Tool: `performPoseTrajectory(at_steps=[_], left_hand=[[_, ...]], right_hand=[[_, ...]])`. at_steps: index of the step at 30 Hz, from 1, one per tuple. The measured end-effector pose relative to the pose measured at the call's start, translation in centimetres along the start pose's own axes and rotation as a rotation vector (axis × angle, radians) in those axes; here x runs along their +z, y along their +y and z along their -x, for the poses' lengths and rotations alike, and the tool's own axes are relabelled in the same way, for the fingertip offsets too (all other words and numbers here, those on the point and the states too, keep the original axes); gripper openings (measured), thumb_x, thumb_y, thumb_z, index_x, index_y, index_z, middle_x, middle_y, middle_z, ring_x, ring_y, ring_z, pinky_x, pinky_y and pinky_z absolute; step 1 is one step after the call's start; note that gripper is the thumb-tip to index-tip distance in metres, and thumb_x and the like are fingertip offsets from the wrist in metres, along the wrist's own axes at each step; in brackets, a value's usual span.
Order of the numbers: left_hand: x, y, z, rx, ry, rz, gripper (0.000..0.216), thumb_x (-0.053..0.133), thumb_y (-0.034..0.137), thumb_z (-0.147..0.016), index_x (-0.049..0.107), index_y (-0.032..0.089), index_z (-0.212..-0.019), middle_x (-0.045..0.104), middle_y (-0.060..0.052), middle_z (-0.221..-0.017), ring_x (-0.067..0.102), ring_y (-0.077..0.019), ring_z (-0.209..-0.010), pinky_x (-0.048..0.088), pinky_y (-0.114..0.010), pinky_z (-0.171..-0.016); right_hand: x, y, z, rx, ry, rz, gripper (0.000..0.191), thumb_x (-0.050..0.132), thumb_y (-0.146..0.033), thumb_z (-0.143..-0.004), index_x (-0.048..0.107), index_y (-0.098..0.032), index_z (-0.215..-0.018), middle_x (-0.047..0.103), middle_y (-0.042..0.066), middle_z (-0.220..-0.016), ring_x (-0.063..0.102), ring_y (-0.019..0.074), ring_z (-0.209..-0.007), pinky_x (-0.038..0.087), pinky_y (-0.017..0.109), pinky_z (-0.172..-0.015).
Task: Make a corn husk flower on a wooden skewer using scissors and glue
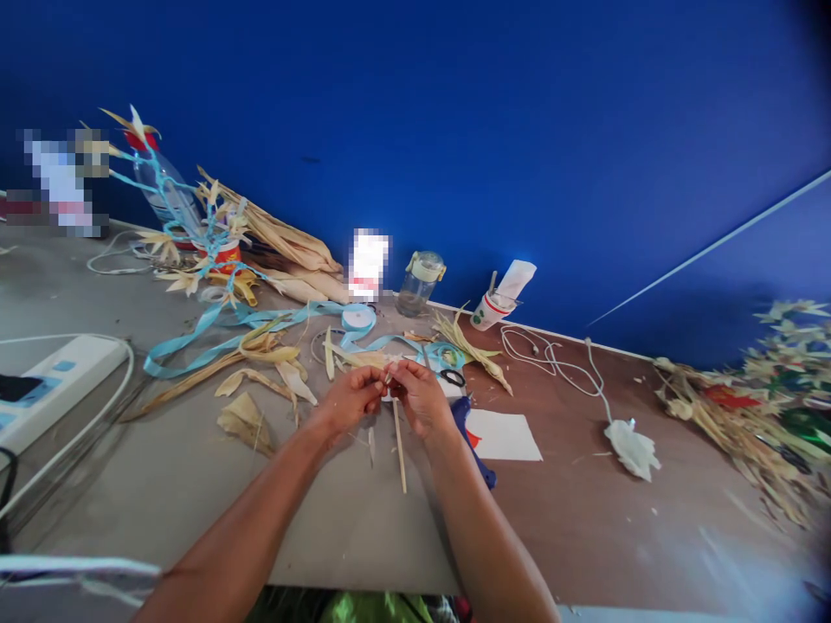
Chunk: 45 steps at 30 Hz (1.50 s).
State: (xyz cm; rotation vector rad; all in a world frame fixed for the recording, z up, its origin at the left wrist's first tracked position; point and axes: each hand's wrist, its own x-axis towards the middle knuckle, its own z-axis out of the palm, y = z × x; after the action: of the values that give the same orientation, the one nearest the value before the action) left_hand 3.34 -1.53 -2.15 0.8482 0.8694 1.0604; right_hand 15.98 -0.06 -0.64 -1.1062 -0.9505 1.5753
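Note:
My left hand (356,398) and my right hand (419,396) meet over the middle of the table, fingertips pinched together on a small pale piece (388,378) that looks like corn husk. Most of it is hidden by the fingers. A thin pale stick (400,450) runs toward me from beneath my hands; whether they touch it I cannot tell. Beside my right wrist is a dark blue glue gun (484,467), partly covered by the forearm. Black-handled scissors (453,377) lie just beyond my right hand. Dry corn husks (247,422) are scattered left of my left hand.
Light blue ribbon (195,350) and its roll (358,317) lie behind my hands. A glass jar (419,285), a paper cup (492,310) and a lit phone (368,264) stand along the blue wall. White paper (506,435) lies right; a power strip (58,389) sits left.

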Motion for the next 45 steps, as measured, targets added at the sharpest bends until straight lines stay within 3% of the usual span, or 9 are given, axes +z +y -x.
performPoseTrajectory(at_steps=[6, 11, 17, 22, 29, 35, 45], left_hand=[[-0.2, -0.2, -0.1, -0.034, 0.039, -0.101, 0.023, 0.068, 0.030, -0.065, 0.059, 0.014, -0.079, 0.053, 0.003, -0.063, 0.039, -0.0042, -0.043, 0.027, -0.020, -0.044], [-0.6, -0.3, -0.4, 0.064, 0.173, -0.079, 0.025, 0.069, 0.034, -0.068, 0.059, 0.015, -0.079, 0.048, 0.005, -0.058, 0.038, -0.0056, -0.047, 0.029, -0.020, -0.047], [-0.6, -0.5, -0.5, 0.035, 0.139, -0.189, 0.029, 0.069, 0.041, -0.068, 0.060, 0.015, -0.077, 0.051, 0.004, -0.058, 0.037, -0.0062, -0.046, 0.025, -0.021, -0.045], [-0.4, -0.1, -0.2, 0.035, 0.157, -0.286, 0.031, 0.066, 0.045, -0.070, 0.058, 0.015, -0.069, 0.042, 0.006, -0.051, 0.032, -0.0064, -0.044, 0.021, -0.022, -0.044], [-0.4, -0.1, -0.3, 0.061, 0.155, -0.326, 0.026, 0.066, 0.039, -0.069, 0.052, 0.017, -0.061, 0.040, 0.007, -0.049, 0.032, -0.0067, -0.044, 0.022, -0.023, -0.045], [-0.5, -0.2, -0.5, 0.056, 0.172, -0.382, 0.024, 0.065, 0.036, -0.067, 0.052, 0.018, -0.061, 0.042, 0.006, -0.050, 0.034, -0.0073, -0.045, 0.024, -0.023, -0.046], [-0.5, 0.0, -0.2, 0.020, 0.219, -0.245, 0.026, 0.068, 0.040, -0.066, 0.059, 0.016, -0.071, 0.045, 0.006, -0.054, 0.035, -0.0066, -0.045, 0.024, -0.022, -0.045]], right_hand=[[-0.8, 0.1, -0.7, -0.071, 0.114, -0.087, 0.020, 0.073, -0.030, -0.061, 0.057, -0.018, -0.058, 0.047, -0.007, -0.048, 0.037, 0.0066, -0.047, 0.029, 0.023, -0.050], [-0.9, 0.4, -0.6, -0.046, 0.056, -0.067, 0.017, 0.071, -0.031, -0.062, 0.061, -0.017, -0.063, 0.048, -0.006, -0.049, 0.038, 0.0068, -0.046, 0.027, 0.023, -0.049], [0.1, 1.0, -0.2, -0.087, 0.043, -0.047, 0.015, 0.070, -0.030, -0.062, 0.062, -0.017, -0.065, 0.050, -0.006, -0.051, 0.038, 0.0073, -0.048, 0.027, 0.023, -0.049], [0.2, 1.5, -0.4, -0.076, 0.049, -0.040, 0.017, 0.069, -0.031, -0.061, 0.058, -0.018, -0.059, 0.045, -0.007, -0.049, 0.035, 0.0069, -0.047, 0.025, 0.023, -0.050], [-0.8, 2.0, -1.1, -0.079, 0.088, 0.031, 0.030, 0.068, -0.033, -0.066, 0.048, -0.019, -0.049, 0.041, -0.008, -0.043, 0.032, 0.0069, -0.044, 0.024, 0.025, -0.050], [-0.8, 1.9, -1.1, -0.087, 0.132, 0.051, 0.028, 0.067, -0.033, -0.065, 0.048, -0.019, -0.049, 0.039, -0.008, -0.043, 0.030, 0.0067, -0.043, 0.022, 0.025, -0.049], [-0.7, 1.5, -0.9, -0.079, 0.117, 0.067, 0.026, 0.067, -0.034, -0.063, 0.049, -0.019, -0.052, 0.039, -0.008, -0.043, 0.031, 0.0070, -0.044, 0.024, 0.024, -0.048]])
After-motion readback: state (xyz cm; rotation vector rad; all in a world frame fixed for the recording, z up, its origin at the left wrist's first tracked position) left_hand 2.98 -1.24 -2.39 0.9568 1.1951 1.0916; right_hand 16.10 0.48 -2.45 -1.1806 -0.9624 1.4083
